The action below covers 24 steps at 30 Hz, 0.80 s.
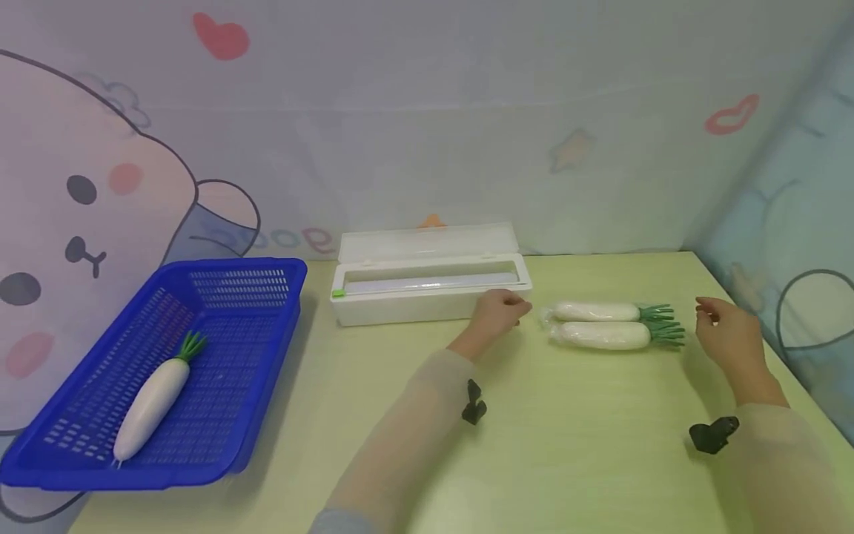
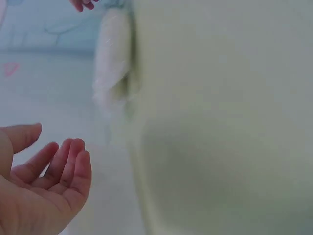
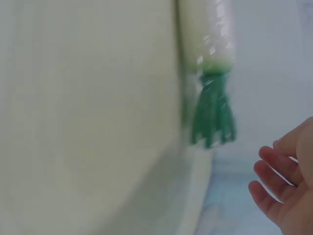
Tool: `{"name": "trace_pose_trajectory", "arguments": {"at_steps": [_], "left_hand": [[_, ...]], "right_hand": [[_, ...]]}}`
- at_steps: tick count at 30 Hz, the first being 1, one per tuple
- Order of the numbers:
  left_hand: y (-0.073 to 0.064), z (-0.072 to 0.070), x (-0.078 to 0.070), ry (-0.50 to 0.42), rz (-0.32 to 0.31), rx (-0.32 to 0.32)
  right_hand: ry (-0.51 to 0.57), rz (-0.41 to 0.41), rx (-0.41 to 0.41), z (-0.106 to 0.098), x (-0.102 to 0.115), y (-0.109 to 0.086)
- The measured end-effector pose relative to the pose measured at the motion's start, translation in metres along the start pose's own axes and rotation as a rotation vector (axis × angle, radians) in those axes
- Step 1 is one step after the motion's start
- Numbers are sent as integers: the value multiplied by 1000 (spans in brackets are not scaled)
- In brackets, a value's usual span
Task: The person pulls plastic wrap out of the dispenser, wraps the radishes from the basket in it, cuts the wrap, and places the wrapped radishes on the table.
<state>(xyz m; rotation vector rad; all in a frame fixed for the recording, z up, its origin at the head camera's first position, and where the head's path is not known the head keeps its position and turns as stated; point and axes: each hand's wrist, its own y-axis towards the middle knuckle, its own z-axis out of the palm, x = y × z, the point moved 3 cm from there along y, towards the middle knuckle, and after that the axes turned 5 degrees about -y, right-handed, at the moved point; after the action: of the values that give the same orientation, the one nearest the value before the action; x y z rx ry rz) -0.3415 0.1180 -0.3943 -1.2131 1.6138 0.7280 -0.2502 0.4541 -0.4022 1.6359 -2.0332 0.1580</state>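
Two white radishes (image 1: 603,335) with green tops lie side by side on the table, wrapped in clear plastic film. Just left of their tips is my left hand (image 1: 497,317), its fingers loosely bent around nothing, in front of the white film box (image 1: 407,305). Beyond the green leaves (image 3: 213,112), on the right, my right hand (image 1: 730,334) hovers with relaxed fingers and holds nothing. In the left wrist view, the thumb and fingers of the left hand (image 2: 54,181) stand apart. An unwrapped radish (image 1: 152,408) lies in the blue basket (image 1: 267,371).
The film box's lid (image 1: 427,241) is raised, and a roll of film (image 1: 430,283) shows inside. A green slider (image 1: 339,293) sits at the box's left end. Patterned cloth (image 1: 427,148) hangs behind the pale green table (image 1: 534,445) and along its right side.
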Motion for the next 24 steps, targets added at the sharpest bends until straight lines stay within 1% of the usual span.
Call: {"name": "trace_pose_trajectory", "arguments": {"at_steps": [2, 3, 4, 7, 9, 10, 13, 15, 18, 21, 24], "left_hand": [[-2, -27, -10, 28, 53, -3], [-3, -42, -14, 44, 77, -15], [-5, -57, -17, 56, 101, -30], [-10, -103, -23, 93, 145, -91], [-13, -132, -22, 137, 158, -140], [-15, -145, -21, 160, 157, -163], [-19, -180, -15, 248, 140, -221], [-23, -199, -12, 302, 118, -241], [-27, -220, -4, 372, 95, -240], [-31, -232, 5, 429, 63, -228], [-32, -238, 17, 481, 20, -228]], "right_hand": [[1, -51, -36, -5, 14, 7], [2, -75, -53, -7, 21, 10], [2, -97, -67, -9, 28, 14], [0, -156, -93, -13, 52, 24], [11, -190, -106, -13, 70, 31], [28, -202, -100, -13, 79, 34], [65, -258, -74, -11, 109, 42], [89, -296, -44, -9, 128, 47], [108, -343, -3, -4, 155, 54], [124, -367, 56, 5, 178, 61], [138, -385, 121, 18, 196, 68]]}}
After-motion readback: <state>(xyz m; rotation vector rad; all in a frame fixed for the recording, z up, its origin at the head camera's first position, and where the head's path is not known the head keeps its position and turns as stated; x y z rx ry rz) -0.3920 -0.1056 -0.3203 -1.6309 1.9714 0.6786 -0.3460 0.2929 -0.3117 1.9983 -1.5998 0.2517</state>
